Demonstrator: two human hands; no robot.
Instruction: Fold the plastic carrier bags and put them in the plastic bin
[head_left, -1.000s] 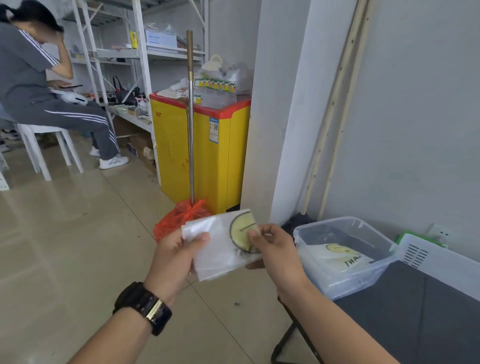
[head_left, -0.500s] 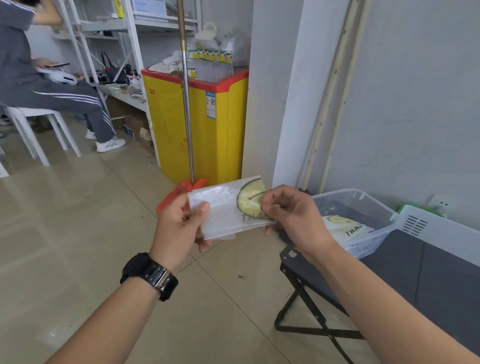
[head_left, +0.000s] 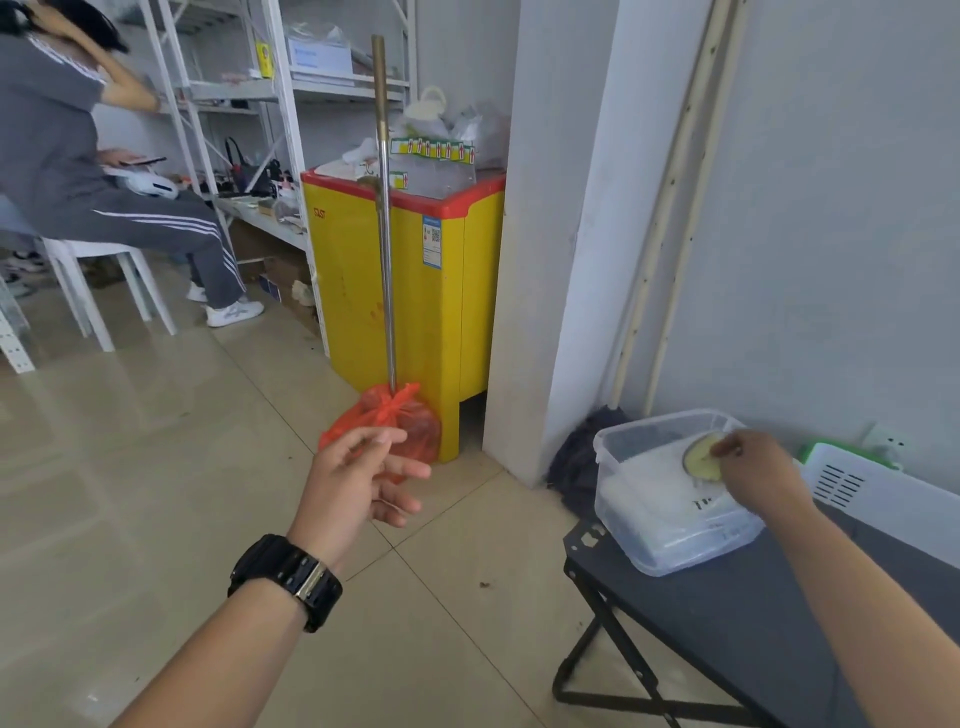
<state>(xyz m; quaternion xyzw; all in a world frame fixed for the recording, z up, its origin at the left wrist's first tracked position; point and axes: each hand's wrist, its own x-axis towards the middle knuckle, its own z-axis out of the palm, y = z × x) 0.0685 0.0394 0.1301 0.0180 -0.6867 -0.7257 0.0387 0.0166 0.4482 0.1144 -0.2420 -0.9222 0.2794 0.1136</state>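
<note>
Bag (head_left: 655, 480) in bin (head_left: 604, 448), right hand (head_left: 759, 469) seemingly pinching; left hand (head_left: 354, 480) slack.

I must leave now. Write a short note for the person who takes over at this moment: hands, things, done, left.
Left hand: open, holds nothing, in the air.
Right hand: pinches the folded white plastic carrier bag with yellow smiley print, inside the clear plastic bin on the black folding table.
Done: this bag is folded and in the bin.
Left: let go of it; whether more bags wait cannot be told.
</note>
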